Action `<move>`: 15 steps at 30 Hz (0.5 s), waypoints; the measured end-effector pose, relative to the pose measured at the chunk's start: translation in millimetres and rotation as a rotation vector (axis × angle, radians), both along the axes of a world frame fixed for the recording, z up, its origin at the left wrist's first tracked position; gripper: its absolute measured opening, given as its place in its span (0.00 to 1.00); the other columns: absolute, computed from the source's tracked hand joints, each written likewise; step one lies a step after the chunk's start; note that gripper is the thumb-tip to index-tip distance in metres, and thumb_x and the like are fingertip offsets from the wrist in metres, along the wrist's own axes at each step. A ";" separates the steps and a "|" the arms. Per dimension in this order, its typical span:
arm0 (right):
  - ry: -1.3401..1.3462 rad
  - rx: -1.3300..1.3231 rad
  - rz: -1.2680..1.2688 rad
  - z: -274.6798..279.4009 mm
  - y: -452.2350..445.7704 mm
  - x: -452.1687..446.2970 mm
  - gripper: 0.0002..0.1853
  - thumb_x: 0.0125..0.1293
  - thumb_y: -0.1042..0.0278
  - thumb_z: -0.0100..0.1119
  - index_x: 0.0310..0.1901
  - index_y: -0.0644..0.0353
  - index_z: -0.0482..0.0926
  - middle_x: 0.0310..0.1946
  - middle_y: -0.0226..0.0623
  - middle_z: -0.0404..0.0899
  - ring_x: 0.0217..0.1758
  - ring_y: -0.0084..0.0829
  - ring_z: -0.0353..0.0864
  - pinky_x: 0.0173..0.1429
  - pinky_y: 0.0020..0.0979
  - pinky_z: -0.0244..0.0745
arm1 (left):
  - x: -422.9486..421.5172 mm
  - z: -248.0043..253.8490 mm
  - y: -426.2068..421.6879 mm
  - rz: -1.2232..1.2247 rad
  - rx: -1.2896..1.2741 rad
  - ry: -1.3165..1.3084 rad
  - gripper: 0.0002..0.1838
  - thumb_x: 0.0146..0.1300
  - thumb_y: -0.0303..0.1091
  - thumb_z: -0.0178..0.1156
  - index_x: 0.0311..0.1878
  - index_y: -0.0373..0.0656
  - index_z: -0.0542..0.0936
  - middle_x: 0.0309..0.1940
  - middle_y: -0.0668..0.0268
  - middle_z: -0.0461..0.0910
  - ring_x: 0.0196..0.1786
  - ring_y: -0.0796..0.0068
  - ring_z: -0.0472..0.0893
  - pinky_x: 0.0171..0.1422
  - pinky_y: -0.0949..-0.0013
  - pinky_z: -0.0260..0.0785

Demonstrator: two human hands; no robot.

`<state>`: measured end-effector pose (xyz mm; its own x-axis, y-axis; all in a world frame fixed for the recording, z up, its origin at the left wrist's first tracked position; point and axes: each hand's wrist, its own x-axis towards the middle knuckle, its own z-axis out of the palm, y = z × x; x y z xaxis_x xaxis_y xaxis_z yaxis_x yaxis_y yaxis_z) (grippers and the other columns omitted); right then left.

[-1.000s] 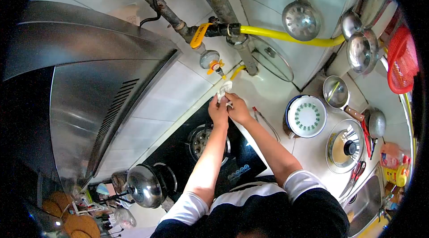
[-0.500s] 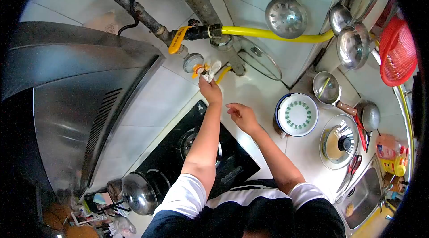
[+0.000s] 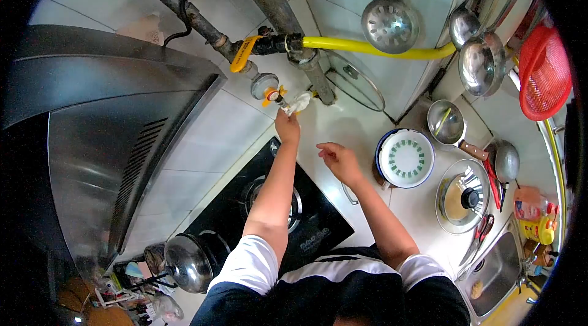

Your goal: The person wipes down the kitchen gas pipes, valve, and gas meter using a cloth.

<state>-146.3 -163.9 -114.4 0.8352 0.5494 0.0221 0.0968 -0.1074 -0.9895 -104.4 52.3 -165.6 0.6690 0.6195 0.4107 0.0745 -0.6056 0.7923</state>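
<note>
My left hand [image 3: 287,125] is closed on a crumpled white cloth [image 3: 299,103], just below the round grey gas regulator [image 3: 264,86] with its orange knob. The cloth lies against the hose fitting under the regulator. Lower and to the right, my right hand [image 3: 340,162] hangs over the white counter with its fingers apart and nothing in it. Under my left forearm is the black gas stove [image 3: 318,222] with a round burner. An orange-handled valve [image 3: 245,54] sits on the pipe above the regulator.
A green-patterned bowl [image 3: 406,158], a small pan [image 3: 446,122] and a glass-lidded dish [image 3: 463,195] stand on the right. Ladles [image 3: 391,23] and a red basket [image 3: 545,73] hang above. A lidded pot [image 3: 188,263] is at lower left; the range hood [image 3: 110,136] juts from the left.
Both hands were together at the cloth; they have parted. My left hand has moved up with the cloth to the regulator's fitting, and my right hand has let go and drawn back.
</note>
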 end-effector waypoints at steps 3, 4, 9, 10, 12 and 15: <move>0.003 -0.011 0.008 -4.1 -0.7 -0.4 0.15 0.58 0.78 0.56 0.48 0.56 0.80 0.35 0.39 0.83 0.32 0.32 0.81 0.40 0.31 0.76 | -4.4 38.8 -4.7 0.043 0.038 0.115 0.09 0.54 0.24 0.62 0.39 0.34 0.75 0.32 0.50 0.80 0.39 0.46 0.79 0.43 0.57 0.70; 0.005 -0.010 0.012 -4.9 -1.0 -2.2 0.15 0.58 0.78 0.56 0.48 0.56 0.80 0.35 0.39 0.83 0.32 0.32 0.81 0.40 0.31 0.76 | -7.2 45.6 -6.4 0.047 0.039 0.117 0.09 0.54 0.24 0.62 0.39 0.34 0.75 0.32 0.50 0.80 0.39 0.46 0.79 0.43 0.57 0.70; 0.036 -0.018 0.032 -8.6 0.3 -4.1 0.16 0.58 0.78 0.56 0.48 0.55 0.80 0.35 0.38 0.84 0.31 0.31 0.82 0.39 0.30 0.76 | -13.0 73.4 -11.3 0.110 0.129 0.124 0.09 0.57 0.21 0.60 0.41 0.32 0.74 0.35 0.55 0.80 0.37 0.64 0.79 0.45 0.69 0.69; 0.038 -0.020 0.032 -10.3 0.6 -4.5 0.16 0.58 0.78 0.56 0.48 0.55 0.80 0.35 0.38 0.84 0.31 0.31 0.82 0.39 0.30 0.76 | -12.4 69.2 -10.4 0.110 0.127 0.126 0.09 0.57 0.21 0.60 0.41 0.32 0.74 0.35 0.55 0.80 0.37 0.64 0.79 0.45 0.69 0.69; 0.032 -0.009 0.024 -13.7 2.2 -4.4 0.16 0.58 0.77 0.56 0.48 0.55 0.80 0.36 0.37 0.84 0.31 0.31 0.82 0.39 0.30 0.76 | -8.5 55.2 -6.8 0.078 0.103 -0.048 0.12 0.52 0.22 0.62 0.42 0.34 0.76 0.37 0.49 0.78 0.43 0.45 0.76 0.46 0.57 0.69; 0.016 0.008 0.010 -20.5 4.7 -5.1 0.16 0.58 0.77 0.56 0.48 0.55 0.80 0.35 0.37 0.84 0.31 0.31 0.82 0.39 0.30 0.76 | -1.3 28.3 3.3 0.049 0.135 -0.012 0.13 0.51 0.20 0.61 0.42 0.35 0.76 0.36 0.50 0.79 0.43 0.46 0.77 0.46 0.56 0.69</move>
<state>-151.4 -159.2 -134.9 0.8300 0.5576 0.0134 0.0821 -0.0984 -0.9918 -105.8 55.7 -137.4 0.6337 0.5901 0.5002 0.0980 -0.7027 0.7047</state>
